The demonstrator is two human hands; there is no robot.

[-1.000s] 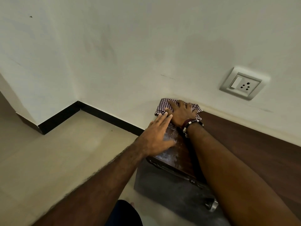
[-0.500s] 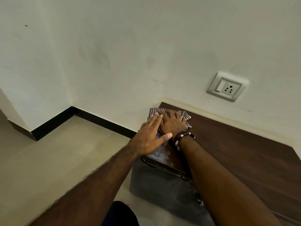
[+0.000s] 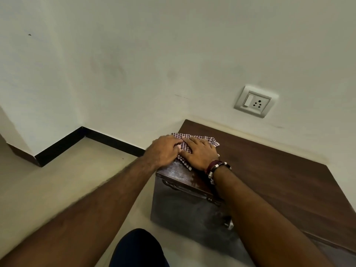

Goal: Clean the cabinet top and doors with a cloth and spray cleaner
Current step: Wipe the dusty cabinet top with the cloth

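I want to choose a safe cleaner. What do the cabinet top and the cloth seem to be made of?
The cabinet top looks like dark brown wood or wood-look laminate, matte, with faint grain lines. The cloth looks like thin woven fabric, perhaps cotton: small red-and-white checks, soft creases.

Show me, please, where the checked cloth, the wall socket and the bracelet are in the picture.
checked cloth (image 3: 209,140): head view, bare far edge beyond the fingers.
wall socket (image 3: 254,102): head view, middle of its faceplate.
bracelet (image 3: 216,167): head view, band on the right wrist.
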